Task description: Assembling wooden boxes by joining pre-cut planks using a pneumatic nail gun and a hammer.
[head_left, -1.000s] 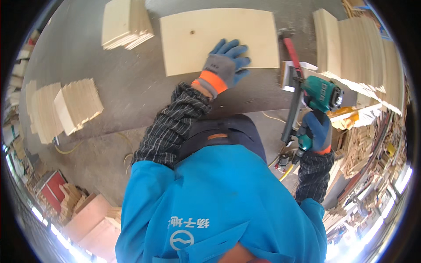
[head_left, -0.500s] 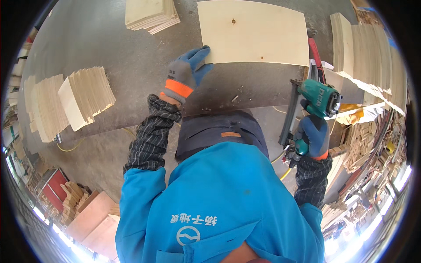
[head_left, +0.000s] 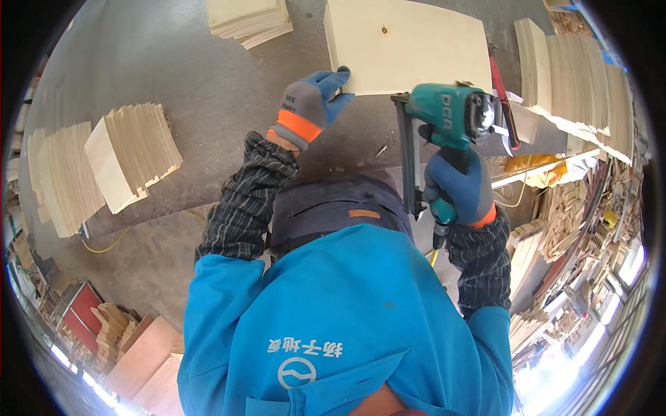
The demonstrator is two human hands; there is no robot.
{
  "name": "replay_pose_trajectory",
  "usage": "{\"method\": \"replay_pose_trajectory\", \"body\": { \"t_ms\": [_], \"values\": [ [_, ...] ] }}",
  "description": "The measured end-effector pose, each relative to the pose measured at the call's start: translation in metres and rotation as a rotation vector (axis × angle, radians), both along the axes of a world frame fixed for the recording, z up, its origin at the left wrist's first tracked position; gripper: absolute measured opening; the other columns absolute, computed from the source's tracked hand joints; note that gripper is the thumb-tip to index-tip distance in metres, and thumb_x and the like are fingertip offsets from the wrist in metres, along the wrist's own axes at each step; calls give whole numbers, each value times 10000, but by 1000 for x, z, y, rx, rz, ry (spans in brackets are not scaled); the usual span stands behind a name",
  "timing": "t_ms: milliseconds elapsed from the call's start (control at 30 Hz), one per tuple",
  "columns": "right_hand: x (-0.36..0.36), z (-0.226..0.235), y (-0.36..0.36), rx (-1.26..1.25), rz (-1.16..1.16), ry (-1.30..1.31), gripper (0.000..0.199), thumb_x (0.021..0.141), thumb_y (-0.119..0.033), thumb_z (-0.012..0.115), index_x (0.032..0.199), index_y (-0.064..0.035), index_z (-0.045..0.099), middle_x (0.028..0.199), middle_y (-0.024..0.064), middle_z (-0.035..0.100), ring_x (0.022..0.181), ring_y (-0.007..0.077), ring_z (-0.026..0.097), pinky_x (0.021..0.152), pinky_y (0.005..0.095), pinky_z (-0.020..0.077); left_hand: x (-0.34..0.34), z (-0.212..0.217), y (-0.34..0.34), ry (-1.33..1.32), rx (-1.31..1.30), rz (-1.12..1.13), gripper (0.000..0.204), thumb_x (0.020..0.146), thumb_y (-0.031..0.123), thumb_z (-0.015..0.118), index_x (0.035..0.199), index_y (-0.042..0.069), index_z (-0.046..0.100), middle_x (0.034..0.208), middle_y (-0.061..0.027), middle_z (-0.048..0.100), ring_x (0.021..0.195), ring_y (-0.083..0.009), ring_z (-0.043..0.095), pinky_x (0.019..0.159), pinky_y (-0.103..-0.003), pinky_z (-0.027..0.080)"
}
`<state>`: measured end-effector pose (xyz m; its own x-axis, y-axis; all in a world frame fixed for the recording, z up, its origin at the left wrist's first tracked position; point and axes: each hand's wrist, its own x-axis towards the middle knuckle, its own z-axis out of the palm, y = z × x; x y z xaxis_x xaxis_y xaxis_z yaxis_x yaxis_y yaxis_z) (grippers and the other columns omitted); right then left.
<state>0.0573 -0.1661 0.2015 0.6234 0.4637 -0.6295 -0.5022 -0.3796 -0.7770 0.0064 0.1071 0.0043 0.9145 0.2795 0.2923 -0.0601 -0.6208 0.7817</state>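
A pale wooden board (head_left: 409, 48) lies across the dark worktable, with a thin strip of wood along its left side. At its near left corner, my left hand (head_left: 312, 100), in a blue and grey glove with an orange cuff, pinches the edge between fingers and thumb. My right hand (head_left: 463, 184), gloved alike, is closed around the handle of a green nail gun (head_left: 444, 111). The gun's head is at the board's near edge, toward the right, and covers part of it. Whether its nose touches the wood cannot be told.
Stacks of thin wooden pieces (head_left: 132, 156) stand at the left of the worktable (head_left: 229, 104), with another stack (head_left: 250, 21) at the far side. More upright boards (head_left: 572, 76) line the right. A red-handled tool (head_left: 504, 104) lies beside the board. Small loose fasteners (head_left: 381, 150) lie near the front edge.
The nail gun in my right hand has moved left and up to the board's near edge. My left hand has shifted slightly right and up, and the board's left edge has shifted right.
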Motion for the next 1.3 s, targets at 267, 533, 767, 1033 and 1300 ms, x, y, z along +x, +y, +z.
{"method": "replay_pose_trajectory", "body": {
  "t_ms": [267,533,767,1033,1300],
  "values": [
    [6,-31,41,-4,100,-28,343,913,-220,724,1136,39,695,811,28,660,622,86,613,576,264,502,1,-5,1,43,-62,-17,401,896,183,850,1274,81,763,1174,-151,776,939,-303,782,816,-375,640],
    [7,-40,57,-93,126,-49,406,905,-203,710,1226,45,701,850,23,666,723,83,596,650,279,497,-1,-6,2,-26,-79,-18,392,884,172,847,1261,95,772,1169,-143,776,934,-319,773,806,-392,638],
    [8,-39,63,-81,212,-73,495,951,-240,655,1351,49,623,753,34,614,600,121,610,564,283,509,-1,-6,3,-10,-32,-30,397,887,168,842,1271,106,766,1174,-139,775,936,-320,777,811,-395,642],
    [7,-39,64,-139,155,-104,434,920,-226,705,1271,30,695,853,28,686,674,78,605,617,271,502,-2,-5,3,-11,-35,-24,406,872,179,855,1262,112,766,1157,-127,777,922,-322,776,806,-395,644],
    [8,-36,63,-166,152,-22,437,924,-222,697,1289,17,691,871,33,694,682,81,624,627,272,518,-1,-5,5,82,-31,-31,452,868,146,862,1302,103,746,1178,-146,766,971,-310,773,840,-385,647]
  ]
}}
